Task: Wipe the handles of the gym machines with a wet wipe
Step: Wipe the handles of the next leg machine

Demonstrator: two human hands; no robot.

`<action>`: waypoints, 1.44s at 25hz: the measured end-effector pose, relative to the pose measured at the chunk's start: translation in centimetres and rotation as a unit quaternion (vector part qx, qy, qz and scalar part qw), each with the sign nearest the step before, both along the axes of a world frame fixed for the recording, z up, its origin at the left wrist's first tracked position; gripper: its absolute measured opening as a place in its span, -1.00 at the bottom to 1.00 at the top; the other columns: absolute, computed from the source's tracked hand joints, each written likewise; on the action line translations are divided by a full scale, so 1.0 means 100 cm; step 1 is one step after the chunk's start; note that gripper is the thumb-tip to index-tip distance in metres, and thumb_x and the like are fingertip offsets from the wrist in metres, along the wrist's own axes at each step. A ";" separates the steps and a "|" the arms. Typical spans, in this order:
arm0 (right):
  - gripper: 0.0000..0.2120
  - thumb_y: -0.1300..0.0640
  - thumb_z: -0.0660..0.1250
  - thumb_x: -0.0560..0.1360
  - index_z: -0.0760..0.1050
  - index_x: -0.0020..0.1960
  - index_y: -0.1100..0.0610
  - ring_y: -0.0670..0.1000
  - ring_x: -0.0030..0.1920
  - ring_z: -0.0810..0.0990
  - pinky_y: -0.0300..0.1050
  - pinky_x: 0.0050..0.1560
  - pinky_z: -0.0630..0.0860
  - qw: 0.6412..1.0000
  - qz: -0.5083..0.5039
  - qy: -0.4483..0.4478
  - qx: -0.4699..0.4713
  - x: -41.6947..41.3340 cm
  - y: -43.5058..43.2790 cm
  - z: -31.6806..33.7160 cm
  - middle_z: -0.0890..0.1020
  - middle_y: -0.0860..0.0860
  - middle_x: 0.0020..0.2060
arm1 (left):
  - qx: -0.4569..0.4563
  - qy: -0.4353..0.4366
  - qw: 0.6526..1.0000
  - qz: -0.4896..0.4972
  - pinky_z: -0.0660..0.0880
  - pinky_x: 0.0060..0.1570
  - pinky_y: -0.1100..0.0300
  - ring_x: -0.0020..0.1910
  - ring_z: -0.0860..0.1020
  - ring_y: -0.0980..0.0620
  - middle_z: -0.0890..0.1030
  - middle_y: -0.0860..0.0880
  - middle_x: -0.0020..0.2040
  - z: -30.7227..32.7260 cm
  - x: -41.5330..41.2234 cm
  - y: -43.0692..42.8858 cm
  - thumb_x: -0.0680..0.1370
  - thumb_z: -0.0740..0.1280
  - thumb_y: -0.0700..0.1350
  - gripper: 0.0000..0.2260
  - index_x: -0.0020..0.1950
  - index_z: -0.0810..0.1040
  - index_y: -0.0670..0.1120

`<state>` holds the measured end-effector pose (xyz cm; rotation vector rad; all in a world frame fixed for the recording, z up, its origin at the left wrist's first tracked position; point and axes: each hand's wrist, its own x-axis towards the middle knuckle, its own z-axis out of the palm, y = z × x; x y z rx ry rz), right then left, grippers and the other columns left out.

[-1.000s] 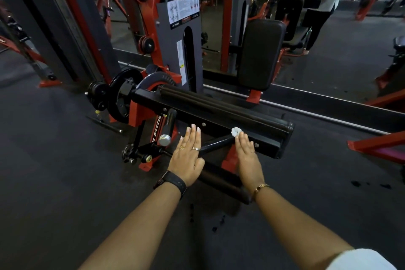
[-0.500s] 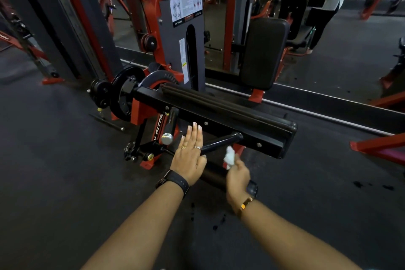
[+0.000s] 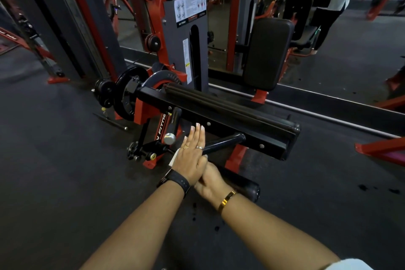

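Left hand (image 3: 192, 156) flat, right hand (image 3: 211, 183) grip hidden beneath — dark floor (image 3: 65, 182), mirror (image 3: 361, 55) behind.

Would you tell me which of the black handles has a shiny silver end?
The short handle left of the left hand; the slanted bar and padded roller end in black.
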<state>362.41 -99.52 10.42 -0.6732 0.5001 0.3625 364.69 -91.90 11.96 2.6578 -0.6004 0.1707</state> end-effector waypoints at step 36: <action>-0.83 0.26 0.39 0.48 0.55 0.06 0.24 0.12 -0.04 0.63 0.05 -0.04 0.62 0.957 -0.061 -0.127 -0.252 0.020 -0.109 0.092 0.64 0.18 -0.02 | -0.623 0.316 0.712 0.076 0.61 -0.05 0.16 0.06 0.63 -0.10 0.64 -0.20 0.10 0.061 -0.001 -0.058 0.55 0.34 -0.18 -0.73 0.24 0.55 -0.21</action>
